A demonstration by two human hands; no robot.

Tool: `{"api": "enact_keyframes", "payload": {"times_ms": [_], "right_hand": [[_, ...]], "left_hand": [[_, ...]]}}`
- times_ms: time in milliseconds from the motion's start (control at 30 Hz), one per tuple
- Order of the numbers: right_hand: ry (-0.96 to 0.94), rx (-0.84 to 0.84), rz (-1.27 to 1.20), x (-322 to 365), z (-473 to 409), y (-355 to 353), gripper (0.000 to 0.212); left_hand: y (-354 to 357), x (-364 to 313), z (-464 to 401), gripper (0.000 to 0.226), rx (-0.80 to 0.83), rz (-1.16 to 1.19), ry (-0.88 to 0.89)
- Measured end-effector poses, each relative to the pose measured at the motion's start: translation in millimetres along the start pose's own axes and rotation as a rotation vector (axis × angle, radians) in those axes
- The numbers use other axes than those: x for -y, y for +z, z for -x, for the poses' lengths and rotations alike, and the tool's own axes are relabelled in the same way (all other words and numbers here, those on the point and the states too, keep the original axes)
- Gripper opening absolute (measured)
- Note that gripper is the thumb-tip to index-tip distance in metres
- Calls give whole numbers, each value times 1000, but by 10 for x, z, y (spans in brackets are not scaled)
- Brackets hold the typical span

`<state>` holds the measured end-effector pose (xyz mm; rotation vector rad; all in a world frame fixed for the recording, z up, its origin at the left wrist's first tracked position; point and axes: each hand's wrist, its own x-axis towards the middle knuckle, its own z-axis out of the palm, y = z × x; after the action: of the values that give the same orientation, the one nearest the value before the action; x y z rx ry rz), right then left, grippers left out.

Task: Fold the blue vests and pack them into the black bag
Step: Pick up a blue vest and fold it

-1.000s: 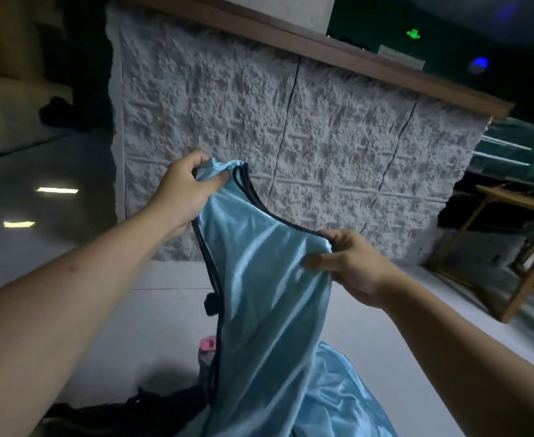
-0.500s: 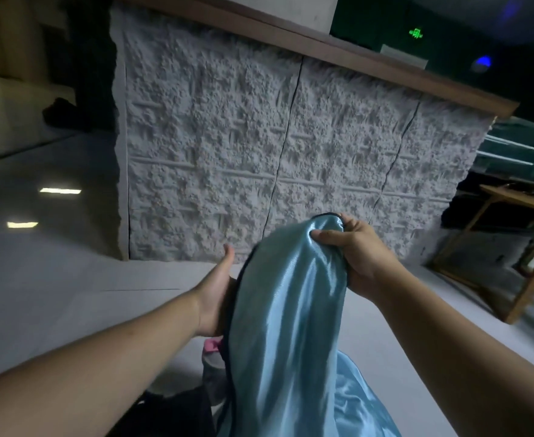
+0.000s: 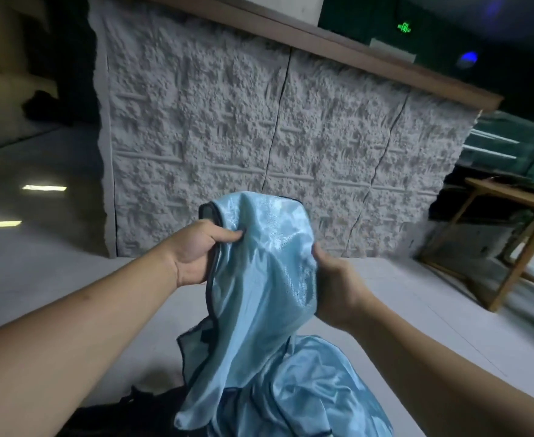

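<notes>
A rough white stone-textured wall (image 3: 259, 137) with a wooden top ledge (image 3: 338, 55) fills the middle — a wooden table (image 3: 511, 222) stands to its right, a green lit sign (image 3: 404, 27) glows above it, and the glossy floor (image 3: 38, 247) reflects lights to its left.

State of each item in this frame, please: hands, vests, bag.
left hand: grips the held vest's dark-trimmed edge
right hand: grips its other side
blue vest: held up, bunched, not yet folded
second blue vest: crumpled below
black bag: low, mostly hidden
</notes>
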<state>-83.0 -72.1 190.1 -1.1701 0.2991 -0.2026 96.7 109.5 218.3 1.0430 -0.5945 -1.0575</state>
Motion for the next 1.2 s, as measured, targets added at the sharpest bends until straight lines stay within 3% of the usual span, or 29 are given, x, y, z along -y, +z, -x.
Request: {"api": "enact_keyframes", "payload": {"times_ms": [67, 167, 267, 367, 433, 500, 533, 600, 700, 867, 1067, 1200], "right_hand": [[35, 21, 104, -32, -5, 85, 56], [-13, -81, 210, 86, -48, 151, 29], [-78, -178, 319, 201, -72, 180, 26], [-109, -294, 340, 202, -77, 251, 28], [-145, -354, 331, 184, -84, 299, 24], [-187, -395, 264, 187, -94, 298, 17], [-202, -408, 214, 201, -101, 282, 16], [-227, -415, 154, 239, -95, 263, 16], [-244, -403, 160, 310, -70, 257, 15], [-206, -284, 272, 427, 10, 247, 26], [-238, -241, 881, 488, 90, 282, 51], [-275, -285, 1389, 486, 120, 407, 57]], "left_hand": [[-37, -56, 1, 27, -64, -53, -4], [-173, -182, -11, 24, -168, -282, -68], [-342, -268, -10, 25, -315, -520, -177], [-384, -269, 28, 35, -384, -551, -256], [-391, -282, 50, 63, -398, -488, -259], [-438, -307, 45, 96, -313, -407, -239], [-457, -323, 45, 97, -253, -344, -197], [-498, -353, 65, 94, -75, -251, -134], [-517, -349, 145, 84, 142, -294, -93], [-363, -369, 178, 63, 112, -533, -145], [-71, -376, 283, 45, 181, -1059, -381], [57, -280, 246, 50, 108, -1369, -368]]}}
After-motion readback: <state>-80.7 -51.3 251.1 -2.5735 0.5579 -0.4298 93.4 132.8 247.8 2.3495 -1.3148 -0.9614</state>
